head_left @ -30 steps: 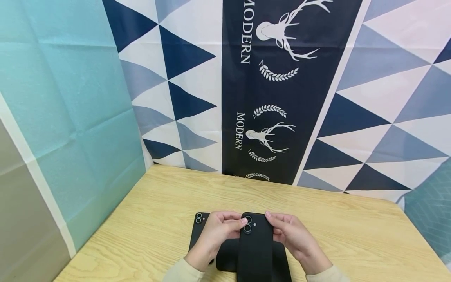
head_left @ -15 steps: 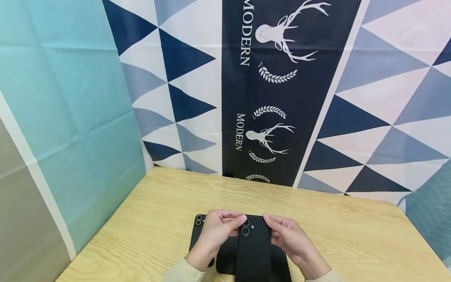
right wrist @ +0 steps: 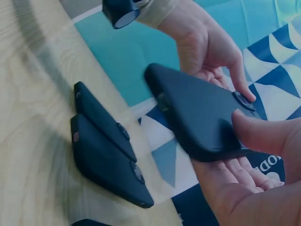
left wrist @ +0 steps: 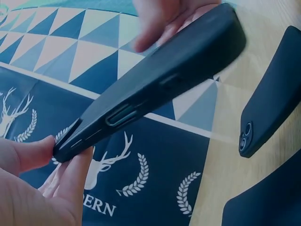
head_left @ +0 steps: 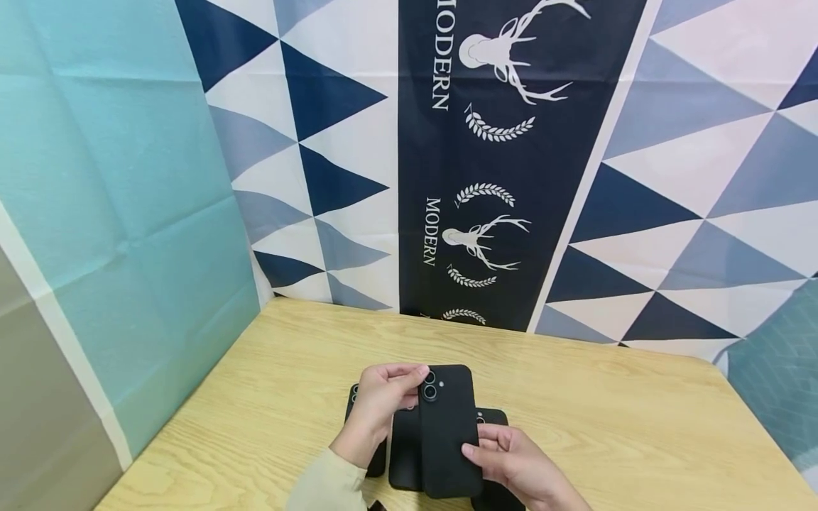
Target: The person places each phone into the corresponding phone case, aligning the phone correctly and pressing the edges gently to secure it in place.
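A black phone (head_left: 450, 433) with two ringed lenses, seemingly in a matt case, is held above the table with its back up in the head view. My left hand (head_left: 377, 404) pinches its top left corner beside the lenses. Lower on the right edge, my right hand (head_left: 514, 458) grips it with the thumb on the back; the right wrist view shows its fingers underneath. Under and around it lie similar black phones: one at left (head_left: 378, 458), partly behind my left wrist, one in the middle (head_left: 404, 454) and one at right (head_left: 492, 417), both partly covered.
The wooden table (head_left: 307, 355) runs back to a patterned cloth (head_left: 486, 163) hanging behind it. A turquoise cloth (head_left: 147, 234) hangs at the left. On my left wrist sits a dark camera (right wrist: 119, 12).
My right hand has slid from the phone's top right corner down its right edge. The phone has risen and shifted left, uncovering the phone at right. My left hand keeps its pinch.
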{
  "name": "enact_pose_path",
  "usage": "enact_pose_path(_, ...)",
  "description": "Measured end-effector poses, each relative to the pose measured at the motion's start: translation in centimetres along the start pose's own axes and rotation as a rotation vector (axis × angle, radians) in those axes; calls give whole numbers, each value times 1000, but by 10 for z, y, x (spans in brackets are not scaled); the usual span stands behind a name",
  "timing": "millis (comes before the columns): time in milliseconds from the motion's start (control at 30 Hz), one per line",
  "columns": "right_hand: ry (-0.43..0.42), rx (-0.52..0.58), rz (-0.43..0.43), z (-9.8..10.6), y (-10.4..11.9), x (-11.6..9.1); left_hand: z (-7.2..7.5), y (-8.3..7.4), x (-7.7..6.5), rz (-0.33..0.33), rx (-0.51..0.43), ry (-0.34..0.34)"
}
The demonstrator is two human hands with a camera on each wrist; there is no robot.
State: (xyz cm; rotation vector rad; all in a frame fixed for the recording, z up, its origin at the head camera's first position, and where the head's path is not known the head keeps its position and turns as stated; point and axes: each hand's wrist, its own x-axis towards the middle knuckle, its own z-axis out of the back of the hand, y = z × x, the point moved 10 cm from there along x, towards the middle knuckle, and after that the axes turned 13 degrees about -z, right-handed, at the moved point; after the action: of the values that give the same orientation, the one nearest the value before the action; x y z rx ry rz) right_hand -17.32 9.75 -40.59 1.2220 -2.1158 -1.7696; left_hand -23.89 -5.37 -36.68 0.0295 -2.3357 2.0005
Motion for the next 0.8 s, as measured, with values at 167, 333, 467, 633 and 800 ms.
enact_pose_path(167, -68, -35, -43, 10, -7, -1, -2, 7, -1, 21, 3, -10)
enact_pose_path(333, -153, -39, -82, 25, -12, -5, -9, 14, 2, 15, 24, 94)
enact_pose_path(467, -194, -25, -98, 40, -13, -10, -8, 14, 8, 3, 16, 186)
enact_pose_path(633, -186, -37, -97, 61, -14, -20, 10, 11, 13, -43, 103, 215)
enact_pose_path(800, -203, -48, -137, 91, -20, -42, 24, 11, 9, -81, 205, 211)
